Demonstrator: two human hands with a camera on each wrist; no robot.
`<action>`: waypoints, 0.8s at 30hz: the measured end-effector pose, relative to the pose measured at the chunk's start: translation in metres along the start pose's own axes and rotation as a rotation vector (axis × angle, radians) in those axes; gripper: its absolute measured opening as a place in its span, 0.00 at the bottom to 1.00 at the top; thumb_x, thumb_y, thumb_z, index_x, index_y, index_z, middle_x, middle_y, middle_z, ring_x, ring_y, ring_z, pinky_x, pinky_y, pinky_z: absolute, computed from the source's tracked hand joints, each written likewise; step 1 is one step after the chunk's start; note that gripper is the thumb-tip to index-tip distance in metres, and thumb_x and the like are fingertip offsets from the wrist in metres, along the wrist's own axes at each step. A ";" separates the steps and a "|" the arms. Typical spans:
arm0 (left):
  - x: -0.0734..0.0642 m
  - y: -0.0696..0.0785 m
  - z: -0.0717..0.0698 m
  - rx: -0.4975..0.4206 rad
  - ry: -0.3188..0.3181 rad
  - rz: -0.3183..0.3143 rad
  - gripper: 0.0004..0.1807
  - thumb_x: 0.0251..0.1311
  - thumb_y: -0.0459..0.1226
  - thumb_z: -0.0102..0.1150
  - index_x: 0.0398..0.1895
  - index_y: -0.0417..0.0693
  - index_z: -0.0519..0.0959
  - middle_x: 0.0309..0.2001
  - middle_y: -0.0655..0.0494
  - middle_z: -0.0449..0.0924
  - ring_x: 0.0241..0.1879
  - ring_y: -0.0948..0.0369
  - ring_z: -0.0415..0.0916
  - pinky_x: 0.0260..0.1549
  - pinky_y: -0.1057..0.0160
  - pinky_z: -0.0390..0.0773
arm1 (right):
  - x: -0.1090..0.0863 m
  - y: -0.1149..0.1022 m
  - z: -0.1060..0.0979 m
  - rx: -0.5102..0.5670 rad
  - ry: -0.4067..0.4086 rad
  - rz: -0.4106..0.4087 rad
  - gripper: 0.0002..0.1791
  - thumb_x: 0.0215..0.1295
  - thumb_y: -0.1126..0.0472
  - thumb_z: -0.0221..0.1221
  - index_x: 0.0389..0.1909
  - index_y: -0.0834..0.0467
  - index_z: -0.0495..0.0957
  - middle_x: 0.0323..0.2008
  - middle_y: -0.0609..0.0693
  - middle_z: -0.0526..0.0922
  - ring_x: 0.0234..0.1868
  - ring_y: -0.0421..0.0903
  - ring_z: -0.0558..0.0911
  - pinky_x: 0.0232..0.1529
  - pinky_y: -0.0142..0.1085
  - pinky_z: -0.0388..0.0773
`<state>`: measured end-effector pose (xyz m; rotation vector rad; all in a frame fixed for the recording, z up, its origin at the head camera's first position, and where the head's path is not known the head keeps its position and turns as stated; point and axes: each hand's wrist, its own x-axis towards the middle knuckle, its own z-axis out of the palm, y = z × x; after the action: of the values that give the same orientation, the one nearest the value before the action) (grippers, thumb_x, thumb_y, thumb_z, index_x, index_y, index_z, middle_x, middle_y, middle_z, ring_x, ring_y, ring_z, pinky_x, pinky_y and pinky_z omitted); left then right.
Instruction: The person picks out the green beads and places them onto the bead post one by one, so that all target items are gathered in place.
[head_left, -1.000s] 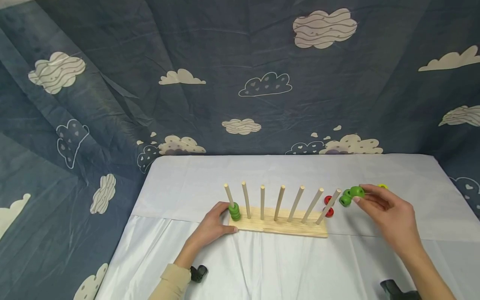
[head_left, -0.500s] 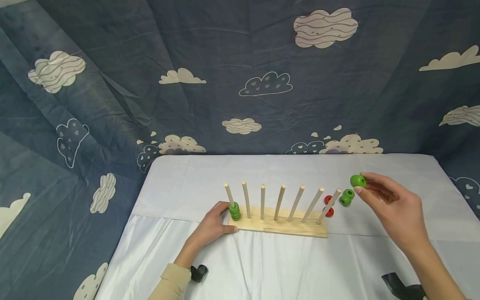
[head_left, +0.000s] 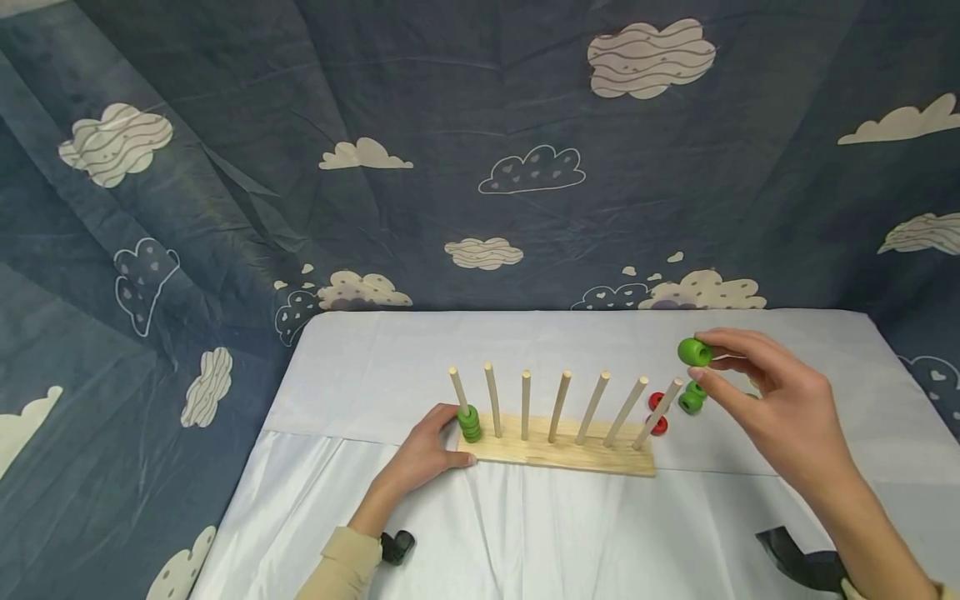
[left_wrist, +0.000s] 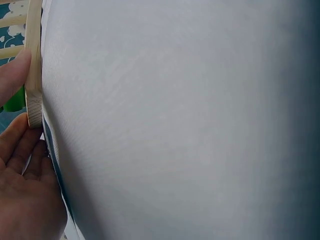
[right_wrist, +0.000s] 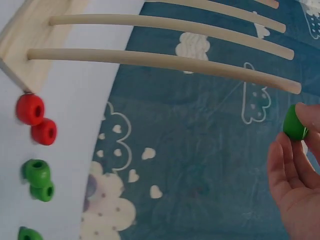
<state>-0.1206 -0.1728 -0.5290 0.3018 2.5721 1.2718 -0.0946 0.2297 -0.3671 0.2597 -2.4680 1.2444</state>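
Note:
My right hand (head_left: 780,404) pinches a green bead (head_left: 694,352) between thumb and fingertips, raised above the table to the right of the pegs. In the right wrist view that bead (right_wrist: 295,123) is near the tip of the outermost peg (right_wrist: 170,62). My left hand (head_left: 423,450) grips the left end of the wooden peg stand (head_left: 562,452), thumb at the front edge and fingers round the end. The left wrist view shows the thumb (left_wrist: 15,75) against the board (left_wrist: 34,65). Several green rings (head_left: 469,423) are stacked on the leftmost peg; the other pegs are bare.
Two red beads (head_left: 658,426) lie by the stand's right end. Green beads (head_left: 690,402) lie to their right, partly behind my right hand. A white cloth (head_left: 570,533) covers the table, and a dark cloud-patterned curtain (head_left: 450,100) hangs behind it.
My right hand has lifted the green bead off the table, away from the other green beads, then moved it left and higher. The left hand and the stand have stayed put.

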 end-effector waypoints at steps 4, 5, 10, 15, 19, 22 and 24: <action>-0.001 0.001 0.000 -0.003 0.001 -0.004 0.37 0.48 0.42 0.76 0.64 0.51 0.72 0.63 0.58 0.70 0.69 0.53 0.60 0.68 0.49 0.59 | 0.005 -0.009 0.001 -0.017 -0.006 -0.036 0.32 0.53 0.75 0.69 0.60 0.55 0.78 0.52 0.45 0.77 0.47 0.35 0.75 0.55 0.17 0.67; -0.001 0.001 0.000 -0.004 0.000 -0.005 0.37 0.48 0.42 0.76 0.64 0.51 0.72 0.63 0.58 0.70 0.69 0.54 0.60 0.68 0.49 0.59 | 0.006 -0.011 0.002 -0.017 -0.008 -0.046 0.32 0.52 0.75 0.70 0.60 0.55 0.78 0.52 0.45 0.77 0.47 0.35 0.75 0.55 0.17 0.67; -0.001 0.001 0.001 -0.004 0.001 -0.010 0.37 0.47 0.41 0.76 0.64 0.50 0.72 0.62 0.58 0.70 0.69 0.54 0.60 0.68 0.49 0.59 | 0.011 -0.022 0.005 0.010 -0.022 -0.097 0.33 0.50 0.77 0.70 0.59 0.55 0.78 0.51 0.46 0.78 0.47 0.36 0.76 0.56 0.19 0.68; 0.000 0.001 0.000 0.001 0.002 -0.009 0.37 0.48 0.41 0.76 0.64 0.51 0.72 0.62 0.58 0.70 0.69 0.54 0.60 0.68 0.49 0.59 | 0.015 -0.030 0.009 0.018 -0.031 -0.143 0.34 0.47 0.79 0.71 0.57 0.56 0.78 0.50 0.45 0.79 0.46 0.36 0.77 0.56 0.20 0.69; -0.001 0.001 0.000 -0.002 0.004 -0.006 0.37 0.47 0.41 0.76 0.63 0.51 0.73 0.62 0.59 0.71 0.69 0.54 0.61 0.68 0.50 0.59 | 0.018 -0.035 0.014 0.034 -0.040 -0.185 0.35 0.44 0.81 0.71 0.56 0.58 0.79 0.50 0.45 0.80 0.46 0.37 0.77 0.56 0.22 0.70; -0.001 0.000 0.000 -0.003 0.005 -0.007 0.37 0.47 0.41 0.77 0.63 0.51 0.73 0.62 0.60 0.71 0.69 0.55 0.61 0.68 0.50 0.59 | 0.020 -0.038 0.018 0.059 -0.056 -0.214 0.35 0.43 0.82 0.71 0.55 0.59 0.79 0.49 0.46 0.80 0.46 0.38 0.78 0.55 0.23 0.72; 0.000 -0.001 0.000 -0.003 0.005 -0.002 0.37 0.47 0.41 0.77 0.63 0.51 0.73 0.62 0.59 0.71 0.69 0.55 0.61 0.68 0.50 0.59 | 0.021 -0.039 0.021 0.076 -0.069 -0.236 0.34 0.43 0.82 0.71 0.55 0.60 0.79 0.49 0.47 0.81 0.45 0.39 0.78 0.55 0.24 0.73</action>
<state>-0.1207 -0.1738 -0.5298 0.2954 2.5736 1.2779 -0.1062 0.1895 -0.3409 0.6052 -2.3656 1.2471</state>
